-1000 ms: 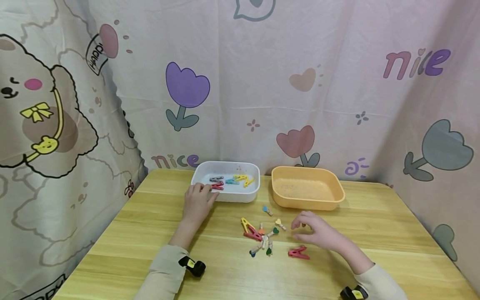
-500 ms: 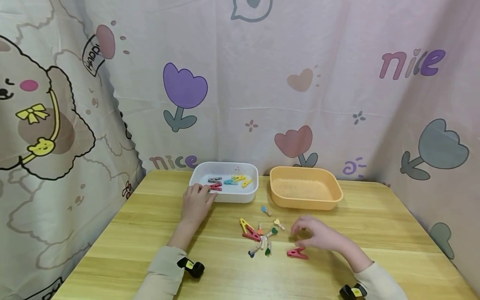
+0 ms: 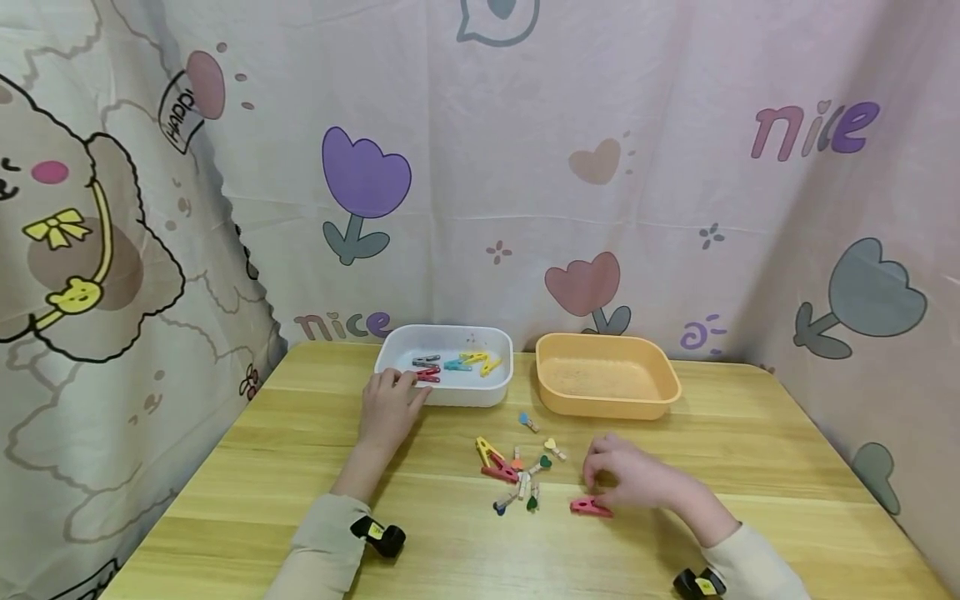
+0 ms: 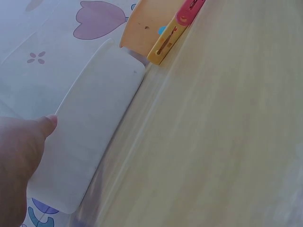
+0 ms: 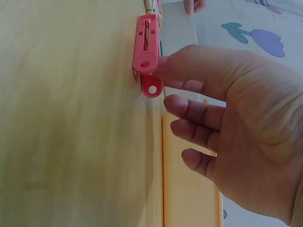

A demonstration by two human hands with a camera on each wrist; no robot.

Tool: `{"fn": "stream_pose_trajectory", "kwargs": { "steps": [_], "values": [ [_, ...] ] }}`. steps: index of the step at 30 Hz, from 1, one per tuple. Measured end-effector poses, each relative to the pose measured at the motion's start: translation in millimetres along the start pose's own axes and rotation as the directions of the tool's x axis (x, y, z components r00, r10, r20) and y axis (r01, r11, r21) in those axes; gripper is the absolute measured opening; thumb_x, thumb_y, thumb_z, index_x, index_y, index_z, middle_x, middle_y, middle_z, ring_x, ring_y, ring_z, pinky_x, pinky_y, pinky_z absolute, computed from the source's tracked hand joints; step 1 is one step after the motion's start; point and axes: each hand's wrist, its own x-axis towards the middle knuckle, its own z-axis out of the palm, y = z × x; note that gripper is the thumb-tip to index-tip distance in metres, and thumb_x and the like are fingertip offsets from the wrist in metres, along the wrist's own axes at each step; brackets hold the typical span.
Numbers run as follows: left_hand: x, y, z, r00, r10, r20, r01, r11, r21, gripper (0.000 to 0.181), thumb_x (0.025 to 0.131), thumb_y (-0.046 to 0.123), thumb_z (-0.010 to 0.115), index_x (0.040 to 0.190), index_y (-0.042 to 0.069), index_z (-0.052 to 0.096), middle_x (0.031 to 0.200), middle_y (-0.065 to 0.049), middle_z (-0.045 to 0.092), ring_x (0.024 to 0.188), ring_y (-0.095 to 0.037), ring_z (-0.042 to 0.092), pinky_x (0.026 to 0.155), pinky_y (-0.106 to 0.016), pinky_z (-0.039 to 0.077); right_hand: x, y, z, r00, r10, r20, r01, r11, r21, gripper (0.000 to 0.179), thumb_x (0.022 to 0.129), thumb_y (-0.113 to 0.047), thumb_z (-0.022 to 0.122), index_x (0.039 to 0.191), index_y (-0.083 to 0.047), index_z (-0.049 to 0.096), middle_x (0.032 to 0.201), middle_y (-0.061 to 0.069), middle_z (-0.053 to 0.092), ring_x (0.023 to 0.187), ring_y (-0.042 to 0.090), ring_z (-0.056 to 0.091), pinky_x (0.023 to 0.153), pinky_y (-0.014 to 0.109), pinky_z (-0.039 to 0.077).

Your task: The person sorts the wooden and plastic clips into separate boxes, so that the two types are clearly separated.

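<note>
The red clip (image 3: 588, 507) sits on the near right of the wooden table (image 3: 450, 550); my right hand (image 3: 633, 475) has its thumb against the clip's handle end, fingers bent, but I cannot tell whether they pinch it. To its left lie small wooden pegs (image 3: 523, 485), a yellow clip (image 3: 487, 451) and a second red clip (image 3: 500, 471). Farther off, my left hand (image 3: 388, 408) grips the white tray (image 3: 465, 398) by its near left rim, and an orange tray (image 3: 611, 407) stands to the right.

A yellowish wood-grain table (image 3: 247, 467) beneath a white tub (image 3: 468, 397), an orange tub (image 3: 607, 407) and scattered clips (image 3: 523, 486) (some heart-topped).
</note>
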Motion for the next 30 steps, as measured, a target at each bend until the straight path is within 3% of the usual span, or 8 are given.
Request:
{"fn": "stream_pose_trajectory", "kwargs": {
  "steps": [12,30],
  "values": [
    [0.2,-3.2,3.6,1.0,0.001,-0.005,-0.001,1.0,-0.001,0.032,0.088,0.035,0.071,0.106,0.008,0.068,0.098,-0.012,0.058,0.095,-0.032,0.053,0.086,-0.046,0.045,1.7,-3.1,1.2,1.0,-0.023,-0.005,0.023,0.992,-0.123,0.025,0.067,-0.016,0.08,0.073,-0.03,0.061,0.084,-0.016,0.051,0.083,0.003,0.039,0.073,0.024,0.038],
    [0.4,-1.7,1.5,1.0,-0.011,0.004,0.011,1.0,-0.007,0.031,0.088,0.035,0.072,0.105,0.008,0.069,0.097,-0.012,0.058,0.095,-0.033,0.053,0.087,-0.048,0.045,-0.8,-1.3,0.5,0.99,-0.113,-0.088,0.097,0.981,-0.169,0.026,0.065,-0.017,0.082,0.072,-0.031,0.061,0.082,-0.017,0.051,0.08,0.0,0.04,0.072,0.024,0.038]
  ]
}}
